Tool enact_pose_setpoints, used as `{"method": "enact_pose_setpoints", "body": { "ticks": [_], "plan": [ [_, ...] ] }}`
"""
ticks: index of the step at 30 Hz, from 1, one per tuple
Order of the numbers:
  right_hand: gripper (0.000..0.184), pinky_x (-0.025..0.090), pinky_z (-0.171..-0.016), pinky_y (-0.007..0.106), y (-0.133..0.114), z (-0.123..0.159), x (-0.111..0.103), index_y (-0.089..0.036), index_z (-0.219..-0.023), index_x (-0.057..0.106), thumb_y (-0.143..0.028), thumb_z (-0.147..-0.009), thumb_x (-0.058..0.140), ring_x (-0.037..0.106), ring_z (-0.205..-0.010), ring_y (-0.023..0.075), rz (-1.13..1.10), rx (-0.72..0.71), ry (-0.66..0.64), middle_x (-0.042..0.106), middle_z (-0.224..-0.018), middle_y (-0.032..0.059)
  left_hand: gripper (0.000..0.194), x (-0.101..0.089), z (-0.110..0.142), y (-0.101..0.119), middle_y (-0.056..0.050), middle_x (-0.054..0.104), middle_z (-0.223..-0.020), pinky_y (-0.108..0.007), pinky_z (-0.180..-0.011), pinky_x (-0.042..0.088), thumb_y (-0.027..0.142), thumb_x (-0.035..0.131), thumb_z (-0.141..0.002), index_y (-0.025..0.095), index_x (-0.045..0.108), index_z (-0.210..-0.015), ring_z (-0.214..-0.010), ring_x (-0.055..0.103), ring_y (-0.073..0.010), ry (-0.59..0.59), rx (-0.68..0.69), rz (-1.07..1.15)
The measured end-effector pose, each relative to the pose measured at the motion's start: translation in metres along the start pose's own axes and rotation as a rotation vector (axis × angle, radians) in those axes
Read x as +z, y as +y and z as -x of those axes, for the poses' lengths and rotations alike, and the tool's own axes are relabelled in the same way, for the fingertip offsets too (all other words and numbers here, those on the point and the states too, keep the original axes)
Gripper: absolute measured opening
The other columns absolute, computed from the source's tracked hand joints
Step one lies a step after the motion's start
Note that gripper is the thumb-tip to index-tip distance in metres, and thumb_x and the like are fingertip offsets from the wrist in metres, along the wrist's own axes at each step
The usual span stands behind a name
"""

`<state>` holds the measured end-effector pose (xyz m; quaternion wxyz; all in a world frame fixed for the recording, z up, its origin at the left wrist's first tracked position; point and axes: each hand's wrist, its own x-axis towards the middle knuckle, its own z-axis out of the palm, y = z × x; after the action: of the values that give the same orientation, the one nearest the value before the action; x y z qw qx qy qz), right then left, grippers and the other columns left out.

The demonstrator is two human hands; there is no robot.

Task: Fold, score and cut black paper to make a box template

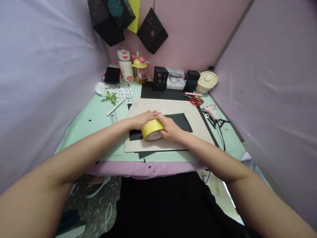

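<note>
A roll of yellow tape (151, 127) stands on its edge, its hollow core facing me, with my right hand (170, 128) gripping its right side. My left hand (143, 119) lies just behind and left of the roll, fingers stretched out toward my right fingertips. Both hands are over a flat black card piece (180, 121) with a creased or folded right edge; its middle is hidden by the hands and roll. Beneath it is a large beige board (198, 140), with black sheet edges showing from under it.
Red-handled scissors (196, 100), a pink glue gun (211, 112) and a lidded cream bowl (206, 82) are at right. Markers (123, 92), a white pen (116, 106), green leaves (110, 98) and bottles (126, 67) occupy the left. Black boxes (160, 78) stand behind; others hang above.
</note>
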<state>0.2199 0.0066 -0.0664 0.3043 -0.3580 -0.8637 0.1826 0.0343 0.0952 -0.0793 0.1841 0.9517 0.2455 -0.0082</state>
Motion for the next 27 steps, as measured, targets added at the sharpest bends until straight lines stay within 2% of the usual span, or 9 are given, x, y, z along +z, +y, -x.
{"method": "enact_pose_setpoints", "body": {
  "ticks": [3,5,8,10,13,16,19,22,27],
  "plan": [
    [0.03,0.047,-0.082,0.045,-0.012,-0.012,0.016,-0.022,-0.101,0.046,-0.026,-0.071,0.047,0.057,-0.095,0.0307,0.033,-0.034,-0.033,0.063,-0.101,0.0124,0.06,0.003,-0.002,-0.01,-0.007,0.026,-0.161,-0.046,-0.121,0.01,0.045,0.05,-0.091,0.023,0.041,-0.146,-0.149,0.016,-0.0276,-0.015,-0.002,0.016],
    [0.033,0.048,-0.081,0.045,-0.011,-0.009,0.012,-0.021,-0.104,0.046,-0.026,-0.072,0.048,0.058,-0.095,0.0305,0.046,-0.046,-0.033,0.062,-0.102,0.0125,0.057,0.004,-0.002,-0.01,-0.008,0.026,-0.161,-0.046,-0.12,0.012,0.044,0.046,-0.094,0.023,0.04,-0.146,-0.149,0.017,-0.0274,-0.006,0.007,-0.002],
    [0.036,0.048,-0.077,0.04,0.006,0.015,-0.016,-0.02,-0.108,0.046,-0.024,-0.071,0.048,0.059,-0.089,0.0272,0.064,-0.037,-0.013,0.062,-0.102,0.0113,0.055,0.003,0.0,0.001,-0.009,0.024,-0.161,-0.046,-0.12,0.014,0.041,0.036,-0.099,0.021,0.034,-0.15,-0.149,0.019,-0.0267,0.02,0.002,-0.053],
    [0.033,0.046,-0.068,0.036,0.025,0.036,-0.042,-0.021,-0.102,0.046,-0.022,-0.069,0.049,0.057,-0.075,0.0232,0.104,0.032,0.014,0.061,-0.089,0.0065,0.053,0.003,-0.001,0.012,-0.01,0.024,-0.161,-0.047,-0.119,0.015,0.039,0.029,-0.101,0.02,0.033,-0.151,-0.148,0.019,-0.0271,0.026,-0.048,-0.093],
    [0.034,0.044,-0.067,0.035,0.05,0.06,-0.075,-0.022,-0.099,0.046,-0.022,-0.066,0.051,0.054,-0.074,0.0226,0.183,0.113,0.069,0.058,-0.086,0.0047,0.054,0.002,-0.008,0.025,-0.01,0.024,-0.161,-0.046,-0.118,0.017,0.041,0.028,-0.102,0.019,0.032,-0.152,-0.148,0.019,-0.0287,0.032,-0.102,-0.153],
    [0.034,0.042,-0.064,0.033,0.062,0.067,-0.088,-0.023,-0.096,0.046,-0.02,-0.063,0.051,0.052,-0.069,0.021,0.198,0.154,0.069,0.056,-0.081,0.0022,0.054,0.003,-0.014,0.03,-0.009,0.024,-0.161,-0.049,-0.118,0.017,0.043,0.028,-0.102,0.022,0.033,-0.152,-0.148,0.018,-0.0303,0.05,-0.141,-0.206],
    [0.035,0.041,-0.064,0.032,0.059,0.059,-0.081,-0.022,-0.097,0.046,-0.021,-0.062,0.051,0.051,-0.067,0.0203,0.173,0.12,0.058,0.056,-0.081,0.0019,0.055,0.003,-0.016,0.03,-0.008,0.021,-0.162,-0.054,-0.118,0.011,0.045,0.027,-0.102,0.023,0.032,-0.152,-0.149,0.014,-0.0303,0.051,-0.149,-0.244],
    [0.035,0.041,-0.064,0.032,0.044,0.042,-0.059,-0.022,-0.098,0.046,-0.022,-0.063,0.052,0.052,-0.068,0.0204,0.145,0.052,0.046,0.057,-0.083,0.0025,0.055,0.004,-0.015,0.029,-0.008,0.017,-0.163,-0.056,-0.118,0.01,0.041,0.026,-0.101,0.022,0.029,-0.153,-0.15,0.012,-0.0288,0.022,-0.144,-0.229],
    [0.039,0.045,-0.07,0.035,0.012,0.012,-0.016,-0.021,-0.107,0.047,-0.022,-0.068,0.049,0.057,-0.078,0.0238,0.1,-0.084,0.019,0.062,-0.094,0.0064,0.066,0.006,-0.015,0.024,-0.009,0.014,-0.164,-0.058,-0.118,0.01,0.031,0.049,-0.091,0.023,0.027,-0.153,-0.15,0.01,-0.0314,0.001,-0.127,-0.193]
  ]
}}
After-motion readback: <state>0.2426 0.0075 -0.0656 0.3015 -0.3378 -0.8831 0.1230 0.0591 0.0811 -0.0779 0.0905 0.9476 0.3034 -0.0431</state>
